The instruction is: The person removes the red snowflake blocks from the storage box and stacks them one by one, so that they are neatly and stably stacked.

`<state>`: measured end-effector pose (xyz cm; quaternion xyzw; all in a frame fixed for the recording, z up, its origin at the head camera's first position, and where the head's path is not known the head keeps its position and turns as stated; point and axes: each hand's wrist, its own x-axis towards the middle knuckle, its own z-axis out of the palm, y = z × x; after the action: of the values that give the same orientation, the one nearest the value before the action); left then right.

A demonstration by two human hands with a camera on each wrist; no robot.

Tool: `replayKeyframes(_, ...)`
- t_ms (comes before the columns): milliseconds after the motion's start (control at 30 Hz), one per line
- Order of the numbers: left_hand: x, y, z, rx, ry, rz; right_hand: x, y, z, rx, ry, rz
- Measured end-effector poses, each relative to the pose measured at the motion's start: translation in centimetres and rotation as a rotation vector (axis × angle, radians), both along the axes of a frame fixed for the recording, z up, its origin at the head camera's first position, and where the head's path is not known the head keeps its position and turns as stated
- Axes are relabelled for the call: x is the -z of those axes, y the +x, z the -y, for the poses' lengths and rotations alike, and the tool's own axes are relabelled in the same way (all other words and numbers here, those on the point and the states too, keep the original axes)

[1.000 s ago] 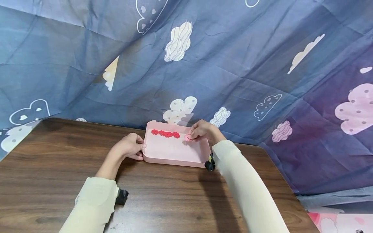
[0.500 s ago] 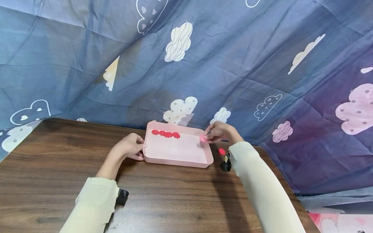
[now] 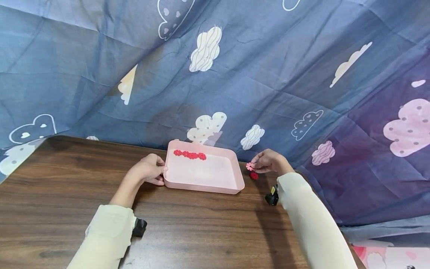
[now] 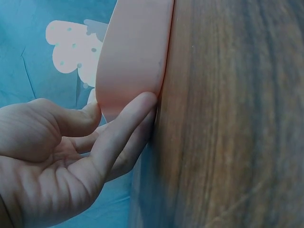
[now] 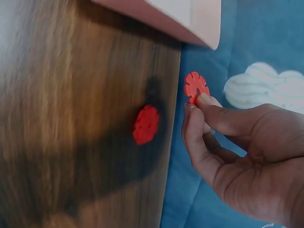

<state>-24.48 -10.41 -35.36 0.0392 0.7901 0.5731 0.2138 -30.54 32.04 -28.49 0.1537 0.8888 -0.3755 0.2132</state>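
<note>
The pink tray (image 3: 201,175) lies on the table, with several red notched plastic discs (image 3: 192,155) in a row along its far side. My left hand (image 3: 147,170) holds the tray's left end. In the left wrist view its thumb is at the rim and its fingers (image 4: 137,107) lie against the outer wall. Just right of the tray, my right hand (image 3: 271,162) pinches a pink notched disc (image 3: 249,166) between thumb and fingertips. The right wrist view shows this disc (image 5: 194,84) held up by its edge. Beneath it, a red notched disc (image 5: 146,124) lies on the tabletop.
The brown wooden table (image 3: 188,231) ends at the back against a blue curtain (image 3: 161,93) with printed clouds. In the right wrist view the tray's corner (image 5: 206,33) stands close to the held disc.
My right hand has moved right with the pink disc, from above the tray, across its right rim, to beside the red disc on the table. The left hand stays at the tray's end.
</note>
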Motion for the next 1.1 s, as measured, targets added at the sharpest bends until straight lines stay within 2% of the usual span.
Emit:
replayKeyframes(433,0.2,-0.2,0.1,0.006,0.011,0.001,1.7,1.0,-2.4,0.069,-0.007,-0.008)
replayKeyframes(1100,-0.1,-0.1,0.2,0.008,0.008,0.006,3.1,1.4,-3.1,0.115,-0.033,-0.021)
